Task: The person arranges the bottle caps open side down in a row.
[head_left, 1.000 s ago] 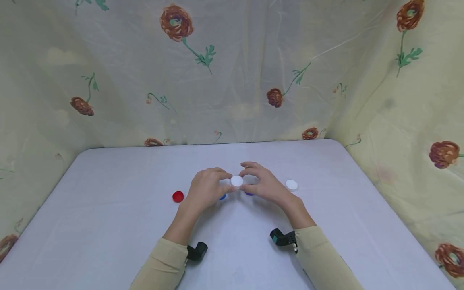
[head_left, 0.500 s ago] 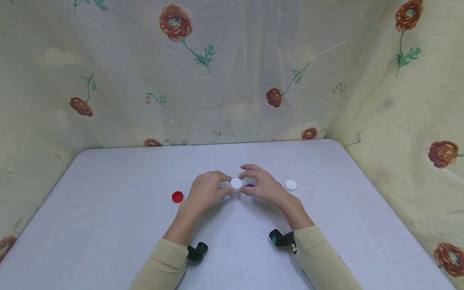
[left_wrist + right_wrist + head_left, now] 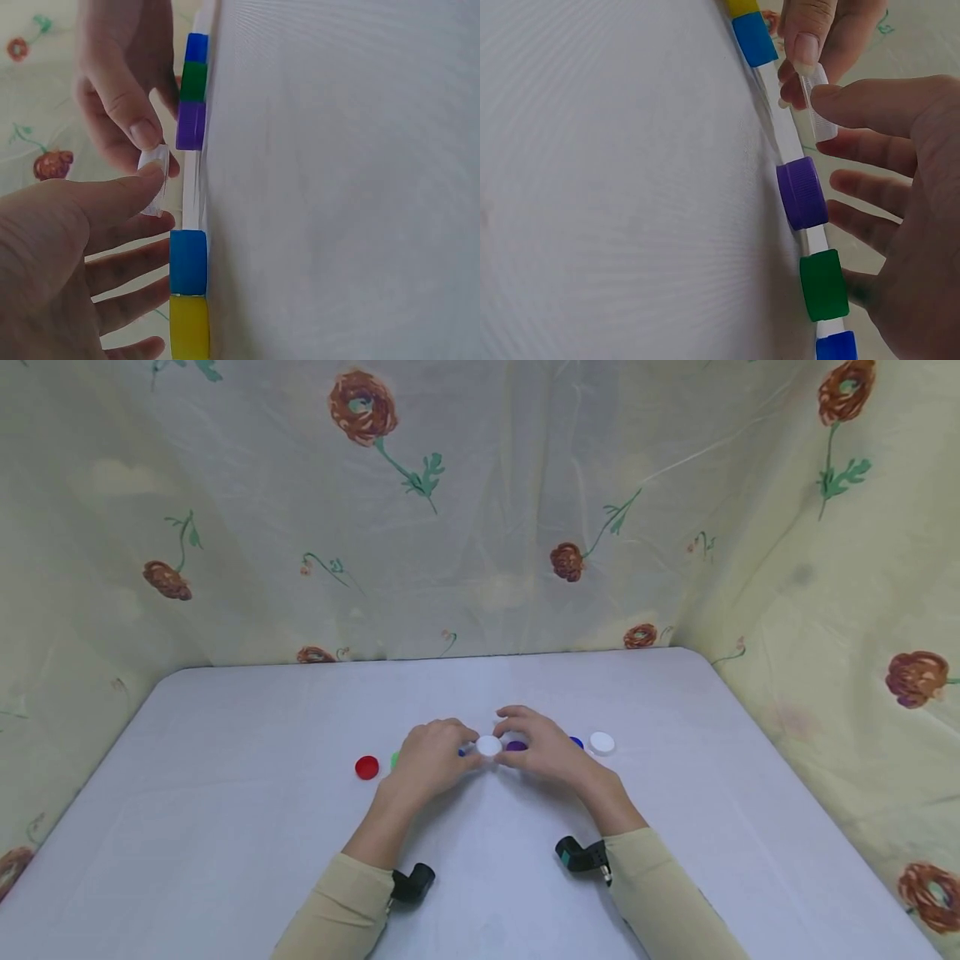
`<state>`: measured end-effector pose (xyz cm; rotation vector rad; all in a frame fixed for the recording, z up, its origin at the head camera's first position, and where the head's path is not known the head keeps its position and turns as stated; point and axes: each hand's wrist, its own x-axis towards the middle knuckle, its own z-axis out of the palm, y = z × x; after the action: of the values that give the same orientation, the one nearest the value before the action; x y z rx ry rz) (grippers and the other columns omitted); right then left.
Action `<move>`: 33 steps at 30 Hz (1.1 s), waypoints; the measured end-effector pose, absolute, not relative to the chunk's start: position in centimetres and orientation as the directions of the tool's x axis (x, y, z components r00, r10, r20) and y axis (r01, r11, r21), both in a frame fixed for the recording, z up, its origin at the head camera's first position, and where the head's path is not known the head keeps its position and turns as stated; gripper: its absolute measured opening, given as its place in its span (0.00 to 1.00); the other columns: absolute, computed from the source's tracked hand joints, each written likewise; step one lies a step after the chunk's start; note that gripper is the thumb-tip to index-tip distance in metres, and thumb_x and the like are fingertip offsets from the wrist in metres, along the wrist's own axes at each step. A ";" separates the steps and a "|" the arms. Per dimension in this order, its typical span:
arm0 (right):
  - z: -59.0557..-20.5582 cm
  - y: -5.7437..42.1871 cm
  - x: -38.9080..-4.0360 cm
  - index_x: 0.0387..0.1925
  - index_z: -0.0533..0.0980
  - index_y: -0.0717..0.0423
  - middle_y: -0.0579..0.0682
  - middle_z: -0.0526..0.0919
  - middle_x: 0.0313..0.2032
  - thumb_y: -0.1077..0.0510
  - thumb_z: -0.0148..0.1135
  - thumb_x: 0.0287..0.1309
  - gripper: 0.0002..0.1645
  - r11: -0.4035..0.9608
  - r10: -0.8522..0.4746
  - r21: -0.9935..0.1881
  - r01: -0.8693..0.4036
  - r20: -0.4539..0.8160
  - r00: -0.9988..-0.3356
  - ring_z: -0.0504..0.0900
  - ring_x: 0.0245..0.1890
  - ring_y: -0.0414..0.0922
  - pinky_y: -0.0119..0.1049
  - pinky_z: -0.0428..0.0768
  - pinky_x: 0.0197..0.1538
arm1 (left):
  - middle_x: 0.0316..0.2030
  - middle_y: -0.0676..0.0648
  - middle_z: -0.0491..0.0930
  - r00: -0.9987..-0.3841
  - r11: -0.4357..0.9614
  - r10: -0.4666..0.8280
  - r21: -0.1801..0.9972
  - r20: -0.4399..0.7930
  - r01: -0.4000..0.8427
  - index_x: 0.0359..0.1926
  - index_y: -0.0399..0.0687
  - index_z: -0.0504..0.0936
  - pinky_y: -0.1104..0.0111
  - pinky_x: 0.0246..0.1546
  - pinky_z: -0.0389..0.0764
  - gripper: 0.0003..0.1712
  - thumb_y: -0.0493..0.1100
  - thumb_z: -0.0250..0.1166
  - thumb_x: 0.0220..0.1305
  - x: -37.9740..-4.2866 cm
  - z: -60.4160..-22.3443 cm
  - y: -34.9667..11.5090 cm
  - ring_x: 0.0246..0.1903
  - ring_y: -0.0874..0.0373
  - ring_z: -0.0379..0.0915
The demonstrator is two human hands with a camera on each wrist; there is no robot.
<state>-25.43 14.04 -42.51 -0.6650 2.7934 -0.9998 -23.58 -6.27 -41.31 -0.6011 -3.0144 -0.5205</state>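
A white bottle cap (image 3: 489,746) is pinched between both hands above the table. My left hand (image 3: 429,756) grips its left side with thumb and index finger; the other fingers spread loosely in the left wrist view. From the right, my right hand (image 3: 543,745) pinches the same cap (image 3: 823,126) between thumb and finger. Below them, caps stand in a row: a light blue cap (image 3: 188,262) and a yellow cap (image 3: 190,328) by the left hand, a purple cap (image 3: 803,193), a green cap (image 3: 825,286) and a blue cap (image 3: 836,346) by the right.
At the row's left end lie a red cap (image 3: 367,767) and a light green cap (image 3: 394,760), partly hidden by the left hand. Another white cap (image 3: 602,743) lies at the right end. A white-covered table (image 3: 225,843) meets a flowered curtain (image 3: 480,527) behind.
Both hands have lowered the white cap slightly, toward the row. The light green cap now shows beside the left hand, and more of the blue cap shows at the right.
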 end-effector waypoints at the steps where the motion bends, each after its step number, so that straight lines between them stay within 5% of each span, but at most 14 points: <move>1: -42.5 14.0 -25.4 0.47 0.81 0.50 0.55 0.69 0.70 0.54 0.68 0.58 0.15 0.693 -0.436 -0.618 -0.370 0.050 -0.899 0.63 0.73 0.59 0.60 0.63 0.72 | 0.53 0.48 0.85 -0.925 0.870 0.371 0.316 0.083 0.378 0.56 0.51 0.85 0.54 0.58 0.79 0.24 0.56 0.70 0.62 -23.6 -41.3 -6.3 0.56 0.51 0.80; 33: -43.1 13.5 -25.1 0.53 0.79 0.49 0.52 0.69 0.71 0.50 0.67 0.60 0.21 0.780 -0.378 -0.549 -0.301 -0.030 -0.925 0.63 0.74 0.54 0.52 0.65 0.73 | 0.45 0.49 0.85 -0.920 0.905 0.380 0.166 0.097 0.391 0.51 0.53 0.88 0.57 0.45 0.81 0.19 0.52 0.72 0.60 -23.9 -41.9 -5.5 0.44 0.53 0.83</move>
<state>-25.08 13.53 -43.10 -0.5428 2.8321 -0.8379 -23.94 -5.47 -41.91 -0.6085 -3.0050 -0.2824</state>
